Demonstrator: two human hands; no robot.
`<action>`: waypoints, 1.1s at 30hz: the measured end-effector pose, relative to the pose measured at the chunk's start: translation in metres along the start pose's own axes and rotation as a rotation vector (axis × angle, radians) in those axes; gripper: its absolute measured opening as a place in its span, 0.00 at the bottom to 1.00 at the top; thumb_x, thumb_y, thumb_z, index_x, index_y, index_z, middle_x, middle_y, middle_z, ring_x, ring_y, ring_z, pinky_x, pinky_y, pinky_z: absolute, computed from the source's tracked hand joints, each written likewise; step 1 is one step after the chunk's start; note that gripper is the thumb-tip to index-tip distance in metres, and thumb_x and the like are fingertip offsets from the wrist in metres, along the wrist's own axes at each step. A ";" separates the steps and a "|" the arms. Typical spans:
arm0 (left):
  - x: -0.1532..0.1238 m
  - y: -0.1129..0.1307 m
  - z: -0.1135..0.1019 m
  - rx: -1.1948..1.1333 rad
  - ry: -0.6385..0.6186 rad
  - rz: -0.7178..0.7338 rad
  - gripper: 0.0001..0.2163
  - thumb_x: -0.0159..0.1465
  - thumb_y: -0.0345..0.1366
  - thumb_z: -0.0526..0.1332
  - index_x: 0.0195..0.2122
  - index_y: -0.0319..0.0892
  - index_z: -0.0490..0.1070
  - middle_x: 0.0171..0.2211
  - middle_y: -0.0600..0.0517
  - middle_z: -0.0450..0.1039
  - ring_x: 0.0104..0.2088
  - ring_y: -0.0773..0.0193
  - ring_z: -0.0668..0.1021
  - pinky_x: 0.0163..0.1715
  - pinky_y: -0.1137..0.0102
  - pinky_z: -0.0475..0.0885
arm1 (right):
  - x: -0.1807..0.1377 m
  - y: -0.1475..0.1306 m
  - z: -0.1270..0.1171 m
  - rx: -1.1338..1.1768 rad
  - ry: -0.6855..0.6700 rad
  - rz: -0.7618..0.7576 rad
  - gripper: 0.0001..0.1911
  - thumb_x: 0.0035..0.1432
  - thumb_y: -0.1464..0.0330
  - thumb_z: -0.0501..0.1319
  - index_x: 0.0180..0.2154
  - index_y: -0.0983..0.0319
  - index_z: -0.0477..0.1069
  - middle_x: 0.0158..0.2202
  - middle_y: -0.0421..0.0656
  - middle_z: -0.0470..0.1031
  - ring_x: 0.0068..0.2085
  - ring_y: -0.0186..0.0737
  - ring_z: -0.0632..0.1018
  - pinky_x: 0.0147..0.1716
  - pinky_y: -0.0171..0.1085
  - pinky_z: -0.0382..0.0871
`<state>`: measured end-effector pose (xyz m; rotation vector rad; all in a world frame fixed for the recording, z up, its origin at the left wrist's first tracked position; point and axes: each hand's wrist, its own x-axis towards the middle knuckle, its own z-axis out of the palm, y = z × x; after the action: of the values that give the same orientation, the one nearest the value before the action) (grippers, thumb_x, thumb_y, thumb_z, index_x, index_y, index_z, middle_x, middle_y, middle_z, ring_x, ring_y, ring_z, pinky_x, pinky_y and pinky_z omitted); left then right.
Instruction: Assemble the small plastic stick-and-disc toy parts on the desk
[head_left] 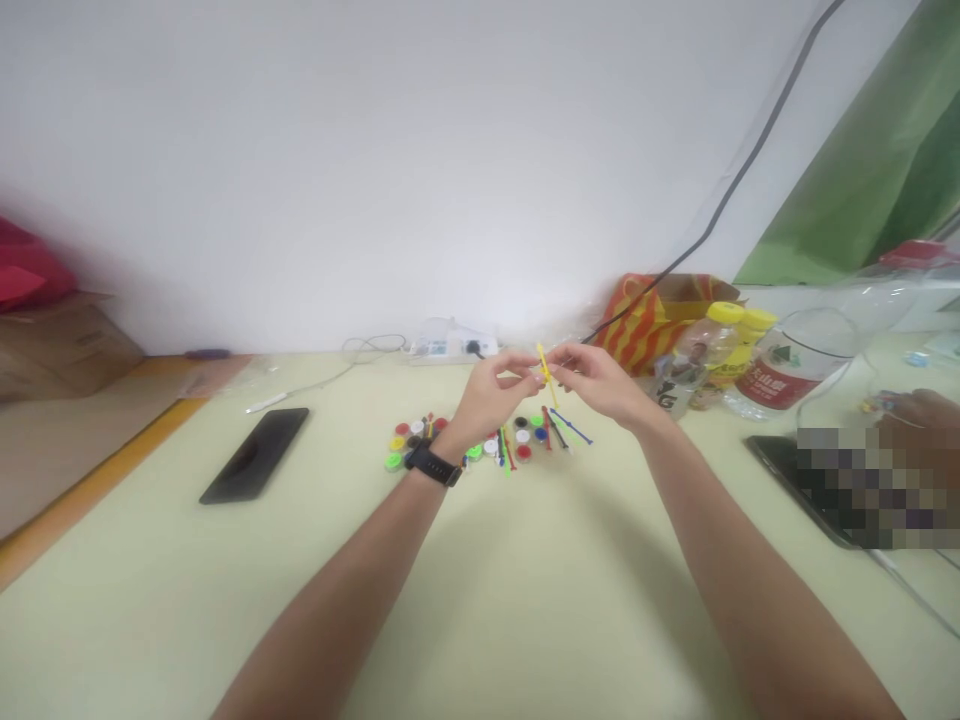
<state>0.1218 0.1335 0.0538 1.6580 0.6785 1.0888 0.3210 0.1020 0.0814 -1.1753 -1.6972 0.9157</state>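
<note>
"Two bare forearms [322,610] fill the foreground, reaching up over the pale table [150,600]. Dark band on the left wrist?"

"Yes, a black watch [433,465]. Past it, the left hand [491,395] and the right hand [600,382] come together, fingertip to fingertip."

"Around what?"

"One thin yellow stick [546,370], held above the tabletop between them, tilted, with its lower end pointing down."

"Are both hands gripping it?"

"The left one pinches it between thumb and finger. The right fingertips are right at it too, but I cannot tell whether they are pinching or merely touching."

"And underneath?"

"A spread of small round pieces [523,453] in red, white, green, blue, black and yellow, partly hidden by the left hand and wrist. Coloured rods [571,426] lie among them, a blue one out at the right edge."

"What else is on the table?"

"On the left, a dark phone [255,456]. Towards the wall, a white power strip [450,347]. To the right, a red-and-yellow bag [637,320] stands behind some yellow-capped bottles [709,340], with a big clear jug [787,370] beside them."

"Someone else there?"

"Another person's hand [919,425], at the far right, near a dark tablet [780,470], partly pixelated."
</note>
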 end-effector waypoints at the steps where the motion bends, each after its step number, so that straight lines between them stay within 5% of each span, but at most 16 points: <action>1: 0.000 0.000 0.000 -0.005 0.003 0.013 0.15 0.64 0.40 0.71 0.49 0.40 0.78 0.44 0.46 0.80 0.41 0.59 0.84 0.49 0.58 0.81 | 0.000 -0.002 0.001 -0.006 -0.007 0.002 0.12 0.63 0.58 0.63 0.40 0.60 0.73 0.36 0.43 0.75 0.36 0.38 0.74 0.37 0.38 0.70; 5: 0.001 0.002 0.001 0.008 0.000 0.041 0.13 0.65 0.42 0.69 0.46 0.39 0.79 0.43 0.45 0.81 0.42 0.58 0.84 0.47 0.60 0.81 | -0.002 -0.007 0.004 0.061 -0.050 0.038 0.13 0.64 0.59 0.60 0.43 0.60 0.75 0.30 0.41 0.73 0.33 0.38 0.73 0.36 0.38 0.70; 13: 0.000 0.003 0.000 0.135 -0.083 0.117 0.15 0.65 0.44 0.69 0.47 0.40 0.79 0.49 0.43 0.80 0.41 0.59 0.84 0.43 0.64 0.81 | -0.005 -0.007 0.006 0.218 -0.120 0.122 0.11 0.60 0.67 0.62 0.46 0.59 0.71 0.32 0.42 0.77 0.37 0.41 0.80 0.43 0.42 0.76; 24: -0.003 0.001 -0.002 0.272 -0.208 0.174 0.10 0.66 0.41 0.67 0.41 0.39 0.77 0.37 0.46 0.81 0.36 0.62 0.82 0.40 0.68 0.78 | -0.008 0.002 -0.002 0.092 -0.254 0.140 0.17 0.58 0.67 0.61 0.50 0.60 0.71 0.29 0.39 0.75 0.30 0.36 0.74 0.31 0.34 0.67; 29: -0.005 0.000 -0.002 0.230 -0.236 0.107 0.09 0.63 0.39 0.69 0.37 0.39 0.74 0.34 0.48 0.80 0.34 0.63 0.82 0.37 0.69 0.78 | -0.002 0.019 -0.005 -0.298 -0.033 0.196 0.13 0.61 0.67 0.54 0.44 0.59 0.74 0.33 0.39 0.73 0.30 0.34 0.70 0.27 0.31 0.63; 33: -0.011 -0.004 -0.002 0.205 -0.375 -0.034 0.10 0.58 0.36 0.71 0.34 0.40 0.72 0.32 0.49 0.80 0.34 0.60 0.84 0.31 0.72 0.77 | 0.001 0.050 -0.013 -0.634 -0.008 0.371 0.16 0.64 0.69 0.54 0.50 0.61 0.73 0.40 0.45 0.77 0.34 0.38 0.76 0.28 0.33 0.65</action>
<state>0.1155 0.1269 0.0466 1.9526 0.5824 0.6717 0.3494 0.1186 0.0419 -1.9554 -1.8723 0.5948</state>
